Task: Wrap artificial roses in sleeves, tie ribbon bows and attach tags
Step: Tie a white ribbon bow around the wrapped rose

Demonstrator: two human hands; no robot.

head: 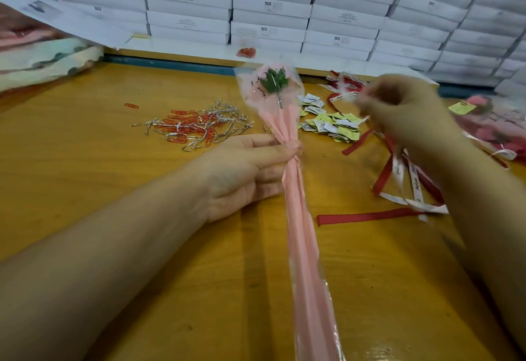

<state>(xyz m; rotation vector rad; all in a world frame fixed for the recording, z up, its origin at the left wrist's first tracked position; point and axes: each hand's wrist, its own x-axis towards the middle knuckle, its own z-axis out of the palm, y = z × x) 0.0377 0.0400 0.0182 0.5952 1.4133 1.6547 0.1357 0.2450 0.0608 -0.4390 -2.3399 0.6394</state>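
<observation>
A pink rose with green leaves sits inside a long pink-and-clear sleeve (301, 218) that points away from me over the wooden table. My left hand (247, 172) grips the sleeve at its gathered neck, just below the flower head (273, 81). My right hand (404, 113), blurred by motion, is raised over the ribbon pile with fingers curled round ribbon strands; red and white printed ribbons (398, 172) hang from it. A loose red ribbon (367, 217) lies flat beside the sleeve.
Red paper clips and silver twist ties (196, 126) lie scattered at centre left. A heap of yellow and white tags (333, 126) sits behind the sleeve. Finished wrapped roses (495, 124) lie at the right edge. White boxes (273, 5) are stacked along the back.
</observation>
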